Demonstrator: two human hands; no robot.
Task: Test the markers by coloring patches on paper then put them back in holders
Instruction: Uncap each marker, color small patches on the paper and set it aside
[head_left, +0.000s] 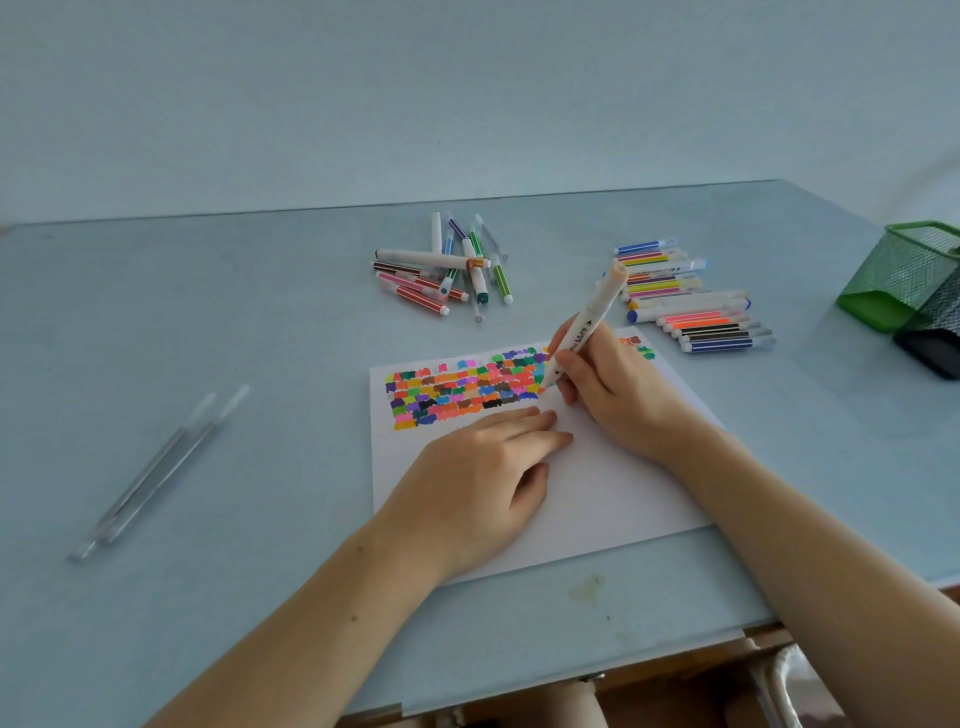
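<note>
My right hand (602, 387) is covering the marker's (592, 317) tip; the picture's right edge is cropping the green mesh holder (906, 275) and the black holder (935, 338).

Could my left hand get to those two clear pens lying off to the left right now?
Probably yes. The left hand lies flat on the paper holding nothing, and only bare table shows between it and the clear pens.

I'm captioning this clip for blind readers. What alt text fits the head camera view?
A person's right hand holds a white marker tip-down on a sheet of paper filled with small coloured patches, while the left hand lies flat on the sheet. Two heaps of markers lie beyond it on the pale blue table, with a green mesh holder at right.
</note>
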